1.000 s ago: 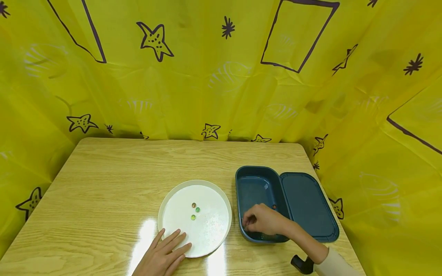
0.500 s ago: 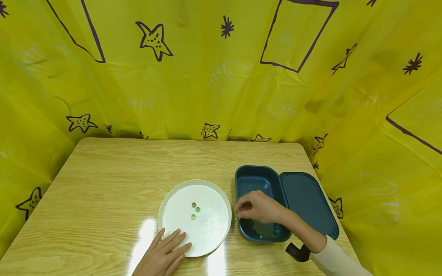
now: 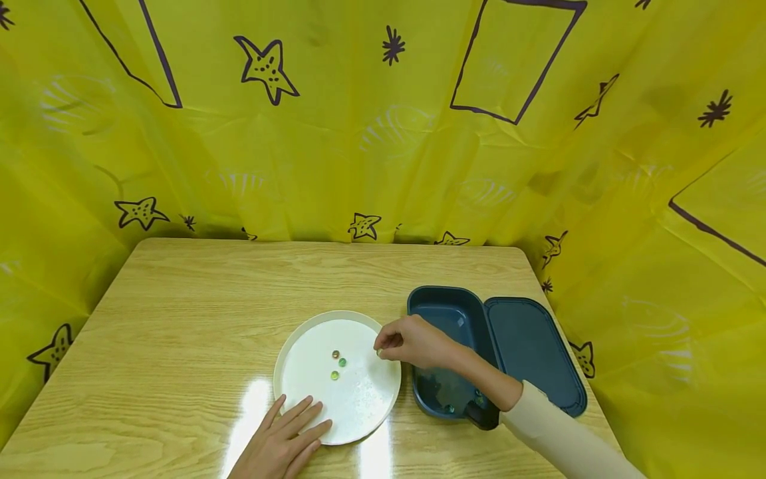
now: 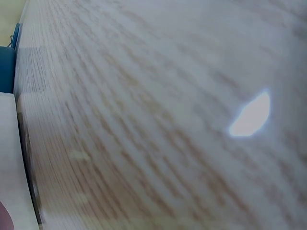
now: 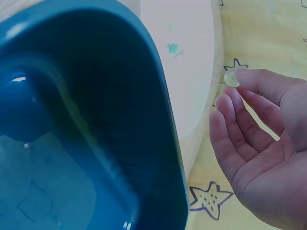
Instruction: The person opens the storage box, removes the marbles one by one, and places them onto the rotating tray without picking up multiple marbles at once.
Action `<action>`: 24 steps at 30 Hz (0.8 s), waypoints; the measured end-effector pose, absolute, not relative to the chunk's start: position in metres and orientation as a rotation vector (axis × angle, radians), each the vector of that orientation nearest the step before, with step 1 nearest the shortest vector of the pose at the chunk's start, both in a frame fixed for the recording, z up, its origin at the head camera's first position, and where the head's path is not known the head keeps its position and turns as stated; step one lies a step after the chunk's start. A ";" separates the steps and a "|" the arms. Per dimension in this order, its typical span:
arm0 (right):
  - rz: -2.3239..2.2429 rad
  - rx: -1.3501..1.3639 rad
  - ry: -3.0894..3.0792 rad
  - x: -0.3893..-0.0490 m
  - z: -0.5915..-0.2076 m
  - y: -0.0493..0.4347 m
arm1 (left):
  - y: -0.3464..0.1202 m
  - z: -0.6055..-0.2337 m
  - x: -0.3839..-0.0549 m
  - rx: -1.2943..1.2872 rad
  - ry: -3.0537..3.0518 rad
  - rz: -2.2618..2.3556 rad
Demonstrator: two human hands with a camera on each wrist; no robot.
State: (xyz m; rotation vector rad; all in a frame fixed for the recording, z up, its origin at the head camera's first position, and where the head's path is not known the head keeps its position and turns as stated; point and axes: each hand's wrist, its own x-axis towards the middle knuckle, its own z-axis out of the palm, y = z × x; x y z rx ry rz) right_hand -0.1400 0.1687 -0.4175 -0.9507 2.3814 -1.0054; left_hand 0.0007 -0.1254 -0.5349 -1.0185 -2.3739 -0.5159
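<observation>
My right hand (image 3: 415, 342) pinches a pale yellow-green marble (image 5: 231, 79) between thumb and fingertip, above the right side of a round white plate (image 3: 365, 399). On the plate lie a brown marble (image 3: 336, 354), a green marble (image 3: 342, 362) and a yellow-green marble (image 3: 334, 375), close together. My left hand (image 3: 280, 442) rests on the plate's near-left rim, fingers straight and spread. Right of the plate stands a dark blue box (image 3: 420, 392), with green marbles (image 3: 479, 399) at its near end. The right forearm crosses over the box and hides part of its inside.
A flat dark blue lid (image 3: 535, 352) lies against the box's right side. A black wrist camera (image 3: 482, 415) hangs below the right wrist. The wooden table (image 3: 197, 313) extends left of the plate, and a yellow patterned curtain (image 3: 335, 166) encloses its back and sides.
My right hand has lifted a marble out of the box and moved left and away from me, over the plate's right edge. The left hand and plate have stayed put.
</observation>
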 end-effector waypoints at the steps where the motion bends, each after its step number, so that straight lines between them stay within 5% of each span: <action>1: -1.002 -0.956 2.379 -0.142 -0.418 0.165 | -0.125 -0.535 0.001 -1.018 -2.375 -0.518; 24: -0.845 -0.949 2.460 -0.161 -0.445 0.118 | -0.125 -0.535 0.001 -1.007 -2.352 -0.524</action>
